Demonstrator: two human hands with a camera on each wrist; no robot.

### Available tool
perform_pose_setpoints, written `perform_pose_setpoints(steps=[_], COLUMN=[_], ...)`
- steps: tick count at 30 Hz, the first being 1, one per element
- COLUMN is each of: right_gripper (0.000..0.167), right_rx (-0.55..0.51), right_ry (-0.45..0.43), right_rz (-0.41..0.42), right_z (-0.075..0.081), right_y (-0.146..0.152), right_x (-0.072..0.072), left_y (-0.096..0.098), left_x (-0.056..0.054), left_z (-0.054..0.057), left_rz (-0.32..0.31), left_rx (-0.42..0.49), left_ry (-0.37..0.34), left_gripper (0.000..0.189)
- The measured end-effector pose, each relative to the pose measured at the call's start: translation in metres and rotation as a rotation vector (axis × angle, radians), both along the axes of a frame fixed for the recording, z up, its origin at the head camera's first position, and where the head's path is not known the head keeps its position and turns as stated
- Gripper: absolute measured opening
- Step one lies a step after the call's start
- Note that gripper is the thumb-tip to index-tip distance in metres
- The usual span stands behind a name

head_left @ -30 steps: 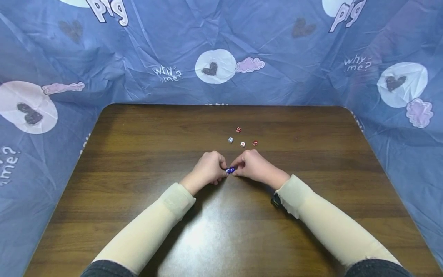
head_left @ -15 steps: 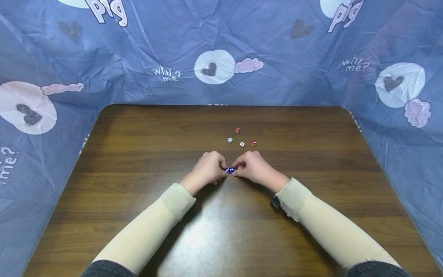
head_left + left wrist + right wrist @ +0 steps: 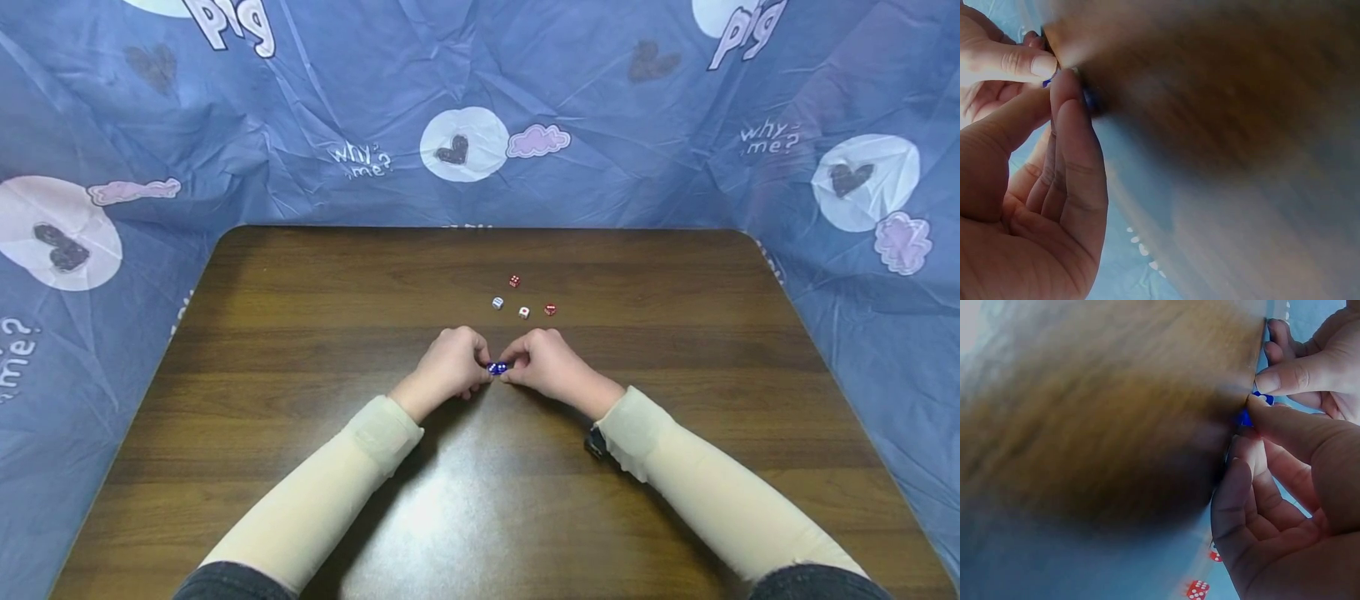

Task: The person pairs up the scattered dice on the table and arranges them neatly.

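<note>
Two small blue dice with white pips sit side by side, touching or nearly so, at the middle of the table. My left hand (image 3: 450,367) pinches the left blue die (image 3: 492,368) between thumb and fingers. From the other side, the thumb and fingers of my right hand (image 3: 555,365) pinch the right blue die (image 3: 502,367). In the right wrist view a blue die (image 3: 1244,417) shows between the right thumb and fingertips, close to the left thumb. Fingers cover most of both dice in the left wrist view. Whether the dice touch the tabletop I cannot tell.
Beyond the hands lie a red die (image 3: 514,282), a white die (image 3: 498,303), another white die (image 3: 524,312) and a second red die (image 3: 551,309). They rest on the brown wooden table (image 3: 315,283). A blue patterned cloth (image 3: 315,100) hangs behind it.
</note>
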State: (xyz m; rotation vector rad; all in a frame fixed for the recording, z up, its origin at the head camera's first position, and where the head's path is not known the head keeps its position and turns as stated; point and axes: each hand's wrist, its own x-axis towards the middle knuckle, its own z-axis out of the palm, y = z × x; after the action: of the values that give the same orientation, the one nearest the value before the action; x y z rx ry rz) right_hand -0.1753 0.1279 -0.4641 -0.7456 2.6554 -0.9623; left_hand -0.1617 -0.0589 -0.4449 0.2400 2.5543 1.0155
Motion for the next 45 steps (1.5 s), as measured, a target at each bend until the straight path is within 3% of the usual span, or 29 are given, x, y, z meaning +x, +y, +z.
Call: perform_pose_setpoints(steps=[12, 23, 45], right_gripper=[0.015, 0.015, 0.015], right_rx=[0.000, -0.007, -0.002], right_ry=[0.011, 0.008, 0.018], right_rz=[-0.001, -0.001, -0.014], right_z=[-0.0043, 0.0010, 0.0000], right_y=[-0.0001, -0.0009, -0.0005], right_x=[0.0011, 0.0028, 0.0035], left_y=[-0.0013, -0.0022, -0.0018], left_x=[-0.0010, -0.0004, 0.0000], left_z=[-0.0043, -0.0043, -0.0033], left_rz=[-0.003, -0.001, 0.003], left_rx=[-0.008, 0.011, 0.015], left_ry=[0.009, 0.035, 0.017], left_gripper=[0.020, 0.020, 0.017])
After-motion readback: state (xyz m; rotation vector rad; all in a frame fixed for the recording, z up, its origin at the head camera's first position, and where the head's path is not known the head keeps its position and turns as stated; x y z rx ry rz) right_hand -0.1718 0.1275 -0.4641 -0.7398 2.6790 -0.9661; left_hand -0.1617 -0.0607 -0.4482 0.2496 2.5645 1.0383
